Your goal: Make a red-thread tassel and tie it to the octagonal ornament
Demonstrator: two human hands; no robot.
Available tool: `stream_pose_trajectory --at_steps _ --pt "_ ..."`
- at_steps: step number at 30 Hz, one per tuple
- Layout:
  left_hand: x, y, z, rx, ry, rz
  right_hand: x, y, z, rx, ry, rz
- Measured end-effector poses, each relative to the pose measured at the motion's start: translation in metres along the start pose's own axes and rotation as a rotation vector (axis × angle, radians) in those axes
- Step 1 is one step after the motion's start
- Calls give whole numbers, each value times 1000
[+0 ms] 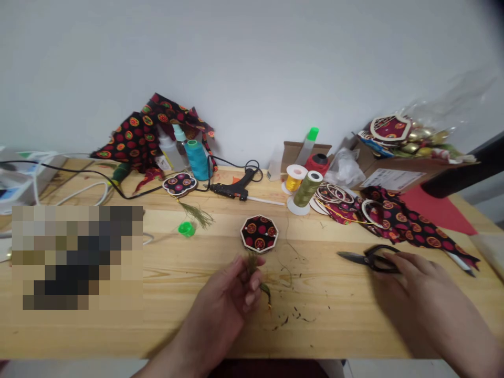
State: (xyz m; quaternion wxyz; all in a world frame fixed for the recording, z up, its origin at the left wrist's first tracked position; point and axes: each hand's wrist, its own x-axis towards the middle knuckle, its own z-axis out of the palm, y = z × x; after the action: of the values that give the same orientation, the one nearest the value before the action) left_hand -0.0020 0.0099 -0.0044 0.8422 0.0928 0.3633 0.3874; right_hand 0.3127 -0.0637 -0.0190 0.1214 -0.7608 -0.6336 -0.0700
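The left hand (232, 299) was closed around olive threads (252, 261) at the near edge of the octagonal ornament (259, 234), well inside the front edge of the surface (169, 315); fingers of the right hand (427, 291) lay over the handles of the scissors (368, 259), though whether they gripped could not be told. Dark scraps (286, 319) lay between, leaving bare room toward the scissors
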Motion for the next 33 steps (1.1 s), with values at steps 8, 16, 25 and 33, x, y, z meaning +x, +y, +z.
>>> stream_pose_trajectory --at_steps 8,16,25,33 --pt "-3 -3 3 -37 -64 26 -7 -148 -4 1173 -557 199" --pt "-9 3 1 256 32 178 -3 -153 0 1073 -448 120" --pt "-23 3 0 1189 -143 695 -1 -143 -15 276 -11 -598" --pt "-17 -6 2 1216 -214 415 -3 -146 -18 381 8 -681"
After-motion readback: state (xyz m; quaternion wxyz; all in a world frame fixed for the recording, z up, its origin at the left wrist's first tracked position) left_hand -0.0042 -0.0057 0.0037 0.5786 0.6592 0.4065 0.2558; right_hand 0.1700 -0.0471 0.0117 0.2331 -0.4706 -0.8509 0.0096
